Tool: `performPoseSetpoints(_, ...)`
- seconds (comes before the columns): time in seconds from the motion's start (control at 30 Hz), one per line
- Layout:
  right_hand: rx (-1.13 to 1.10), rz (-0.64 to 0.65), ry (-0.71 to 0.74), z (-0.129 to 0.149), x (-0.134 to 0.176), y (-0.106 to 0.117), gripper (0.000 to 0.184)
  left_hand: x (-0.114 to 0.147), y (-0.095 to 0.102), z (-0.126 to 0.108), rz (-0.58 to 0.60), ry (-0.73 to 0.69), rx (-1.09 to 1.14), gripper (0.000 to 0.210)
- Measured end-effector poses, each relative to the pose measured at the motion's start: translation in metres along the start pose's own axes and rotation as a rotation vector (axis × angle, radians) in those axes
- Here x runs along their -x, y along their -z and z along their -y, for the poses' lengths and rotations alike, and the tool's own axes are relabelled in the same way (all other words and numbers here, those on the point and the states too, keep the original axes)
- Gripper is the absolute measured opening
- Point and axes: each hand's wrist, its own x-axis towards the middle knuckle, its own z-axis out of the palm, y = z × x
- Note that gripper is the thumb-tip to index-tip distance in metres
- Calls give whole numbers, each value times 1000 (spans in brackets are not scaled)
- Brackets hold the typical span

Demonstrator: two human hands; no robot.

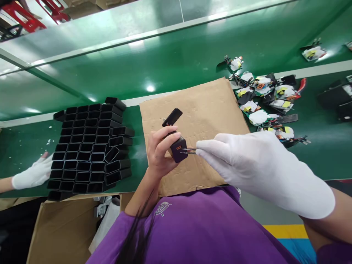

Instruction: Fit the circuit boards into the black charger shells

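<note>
My bare left hand (161, 152) is wrapped round a small black plastic housing (179, 149), which has orange marks on its end face. A flat black end piece (172, 117) sticks out beyond the fingers at the housing's far end. My white-gloved right hand (233, 154) pinches a pair of metal tweezers (189, 150). Their tips reach to the housing's end face, close to the orange marks; whether they grip anything there is too small to tell. Beneath both hands lies a brown cardboard sheet (203, 104) on the green bench.
Rows of black rectangular sleeves (85, 146) stand at the left, with another person's gloved hand (34, 172) beside them. Circuit boards with white filler and wires (261, 95) are heaped at the right. A cardboard box (66, 231) sits below the bench edge.
</note>
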Motion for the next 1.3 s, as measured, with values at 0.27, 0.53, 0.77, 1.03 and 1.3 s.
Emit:
performPoseSetpoints(0.27, -5, 67, -21, 0, -4, 5, 21, 0, -2, 0, 10, -19, -74, 53)
performPoseSetpoints(0.53, -258, 185, -60, -5, -13, -1, 20, 3, -5, 0, 16, 20, 75, 55)
performPoseSetpoints(0.77, -599, 78, 123, -16, -10, -17, 31, 6, -9, -2, 54, 139, 154, 61)
performPoseSetpoints(1.03, -249, 53, -19, -9, -8, -12, 30, 3, -9, -2, 38, 114, 86, 62)
performPoseSetpoints(1.3, -145, 60, -31, -5, -7, -4, 27, 3, -8, 3, -2, 46, 15, 59)
